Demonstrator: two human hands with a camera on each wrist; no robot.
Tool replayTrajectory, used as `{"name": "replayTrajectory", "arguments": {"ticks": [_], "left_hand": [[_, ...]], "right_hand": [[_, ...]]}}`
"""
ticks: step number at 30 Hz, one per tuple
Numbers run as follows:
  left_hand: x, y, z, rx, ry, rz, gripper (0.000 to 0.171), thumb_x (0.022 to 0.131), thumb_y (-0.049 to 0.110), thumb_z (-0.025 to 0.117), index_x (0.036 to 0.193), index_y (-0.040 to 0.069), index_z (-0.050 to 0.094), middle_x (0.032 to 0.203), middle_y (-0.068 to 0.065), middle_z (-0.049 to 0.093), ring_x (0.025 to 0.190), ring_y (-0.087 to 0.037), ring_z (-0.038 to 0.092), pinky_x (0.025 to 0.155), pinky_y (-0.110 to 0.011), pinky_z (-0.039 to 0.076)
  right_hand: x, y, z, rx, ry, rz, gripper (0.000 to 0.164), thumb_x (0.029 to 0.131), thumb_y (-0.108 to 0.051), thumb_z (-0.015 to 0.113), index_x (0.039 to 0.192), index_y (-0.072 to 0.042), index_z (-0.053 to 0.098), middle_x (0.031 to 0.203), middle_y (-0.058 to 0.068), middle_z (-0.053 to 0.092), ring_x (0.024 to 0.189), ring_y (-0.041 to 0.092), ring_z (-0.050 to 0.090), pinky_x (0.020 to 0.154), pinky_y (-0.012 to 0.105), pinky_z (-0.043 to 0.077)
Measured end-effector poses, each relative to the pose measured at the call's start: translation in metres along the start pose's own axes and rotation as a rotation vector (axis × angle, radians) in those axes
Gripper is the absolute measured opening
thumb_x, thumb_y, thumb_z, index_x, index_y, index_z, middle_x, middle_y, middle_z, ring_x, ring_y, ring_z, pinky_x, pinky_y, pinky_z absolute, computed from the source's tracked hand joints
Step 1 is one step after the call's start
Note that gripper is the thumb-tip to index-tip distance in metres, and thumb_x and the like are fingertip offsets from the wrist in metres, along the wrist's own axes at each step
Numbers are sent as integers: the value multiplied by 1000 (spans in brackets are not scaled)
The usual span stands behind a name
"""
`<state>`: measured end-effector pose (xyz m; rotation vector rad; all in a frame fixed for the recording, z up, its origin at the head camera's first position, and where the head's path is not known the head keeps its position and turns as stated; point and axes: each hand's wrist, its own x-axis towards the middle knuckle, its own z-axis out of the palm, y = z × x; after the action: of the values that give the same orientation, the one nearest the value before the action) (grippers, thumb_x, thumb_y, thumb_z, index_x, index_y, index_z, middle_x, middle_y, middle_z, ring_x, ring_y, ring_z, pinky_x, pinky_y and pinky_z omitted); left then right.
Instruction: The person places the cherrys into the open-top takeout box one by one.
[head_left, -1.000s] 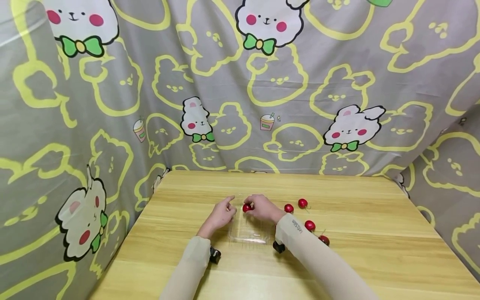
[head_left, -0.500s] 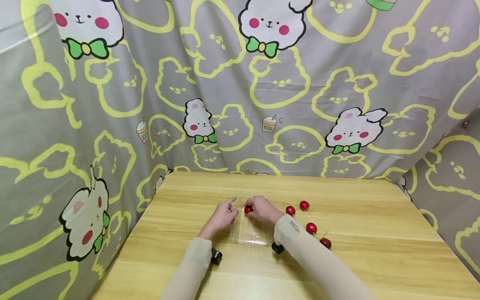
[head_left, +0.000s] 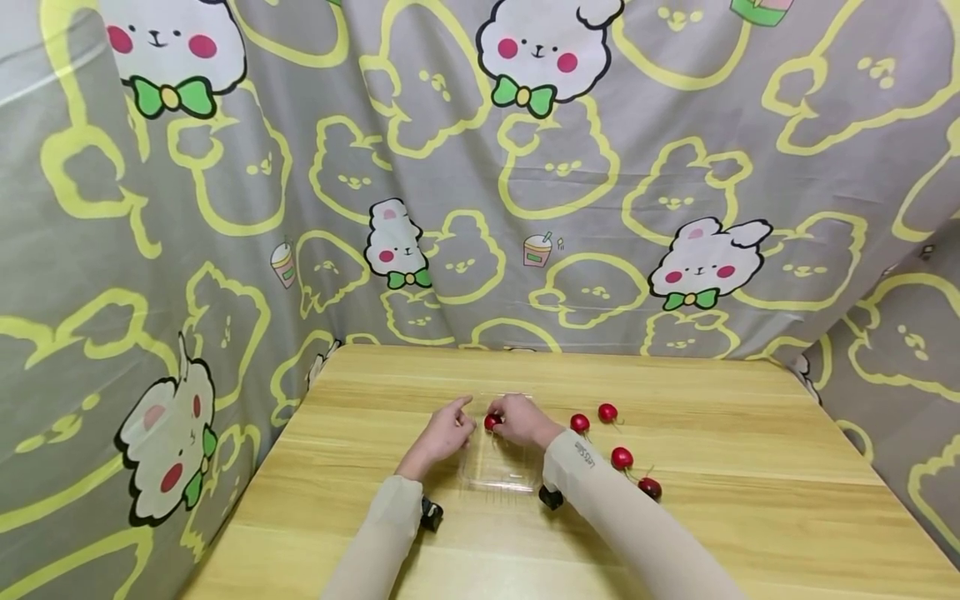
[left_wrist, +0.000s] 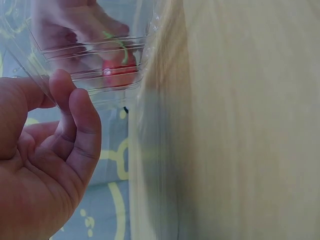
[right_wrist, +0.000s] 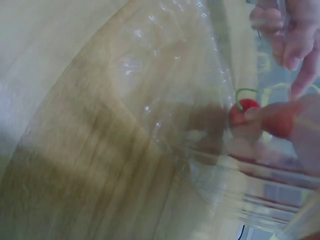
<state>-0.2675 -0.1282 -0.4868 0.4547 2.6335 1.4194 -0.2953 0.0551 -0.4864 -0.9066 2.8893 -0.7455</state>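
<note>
The clear plastic container [head_left: 501, 486] is hard to make out between the two hands, its edges faint against the wood and its far side partly covered by the right hand [head_left: 522, 418]. That hand reaches over the container from the right, wrist bent inward, thumb and fingers pinching a cherry [head_left: 491, 422]; the fingers hide part of the fruit, and whether it touches the container's floor cannot be told. Both wrist views show this cherry only through ridged, distorting plastic, its green stem curving upward. The left hand [head_left: 442, 431] is angled in at the container's left side, index finger extended forward, the others bent near the wall; whether they pinch it cannot be told. Four loose cherries [head_left: 622, 457] lie to the right of the right hand, near its forearm. Both sleeves [head_left: 388, 512] are cut off below.
</note>
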Motion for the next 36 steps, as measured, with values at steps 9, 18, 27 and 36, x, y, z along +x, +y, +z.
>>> {"name": "replayTrajectory", "arguments": {"ticks": [9,18,27,36], "left_hand": [[0,0,0,-9,-12,-7,53,95,3,51,143,-6,32,75,-7,56,60,-24,62,50,-25,44],[-2,-2,0,-8,-15,-15,55,94,5,53,143,-6,31,75,-7,57,60,-24,62,49,-24,44],[-2,-4,1,-4,-13,-22,55,94,5,53,144,-5,32,74,-5,56,59,-21,61,49,-24,45],[0,-2,1,-23,-18,-12,54,95,5,52,144,-4,31,78,-12,57,61,-24,61,48,-23,43]], "right_hand": [[3,-2,1,-27,39,48,18,81,-10,75,97,-6,68,86,7,63,79,20,60,71,32,51],[4,-3,4,-13,58,77,22,79,-7,74,101,-4,71,94,10,65,88,24,62,78,35,52],[6,-3,7,-4,103,85,19,77,-8,77,92,-2,69,80,5,65,73,16,60,68,29,51],[9,-4,7,8,124,118,19,77,-11,78,90,-4,68,76,1,62,69,14,56,64,28,49]]}}
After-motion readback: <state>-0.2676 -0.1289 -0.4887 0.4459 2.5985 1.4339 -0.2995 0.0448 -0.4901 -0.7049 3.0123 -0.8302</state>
